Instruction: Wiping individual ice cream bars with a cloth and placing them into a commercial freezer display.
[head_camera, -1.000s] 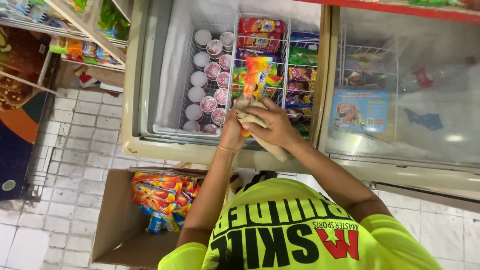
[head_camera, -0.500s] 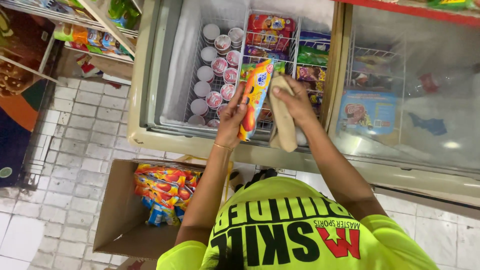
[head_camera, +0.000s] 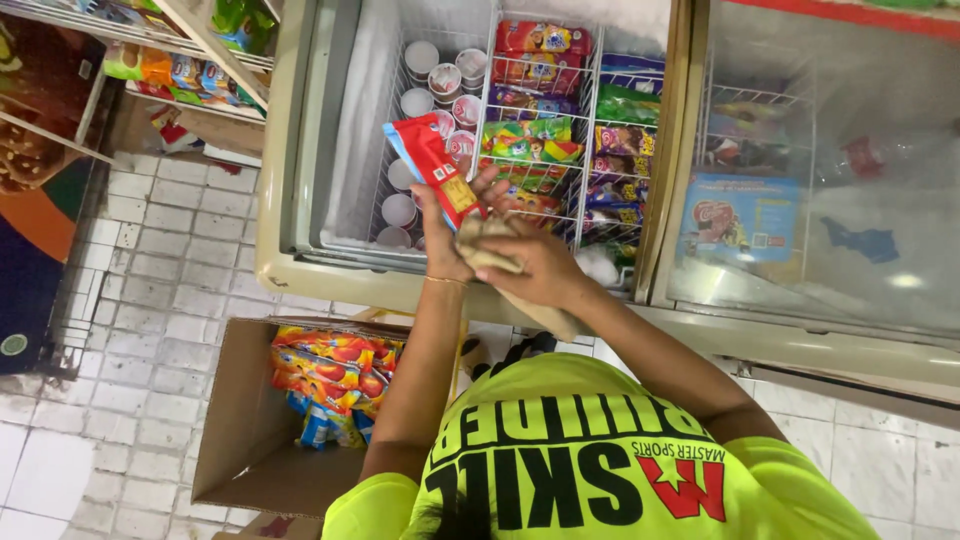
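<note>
Since half a second ago the left hand (head_camera: 447, 235) has turned its red ice-cream packet (head_camera: 432, 168), gripped above the freezer's wire baskets (head_camera: 590, 90) at upper centre. Right hand (head_camera: 535, 262) clutches a tan cloth (head_camera: 495, 248). Baskets look well stocked; packets remain in the cardboard box (head_camera: 240, 420), lower left.

The right hand (head_camera: 535, 262) and a cloth (head_camera: 500, 262) hide the red wrapper's (head_camera: 432, 168) lower end.

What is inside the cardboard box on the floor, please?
The cardboard box holds a pile of colourful snack packets, orange and yellow on top, with blue ones lower. The rest of the box bottom is bare. Whatever lies under the pile is covered.
</note>
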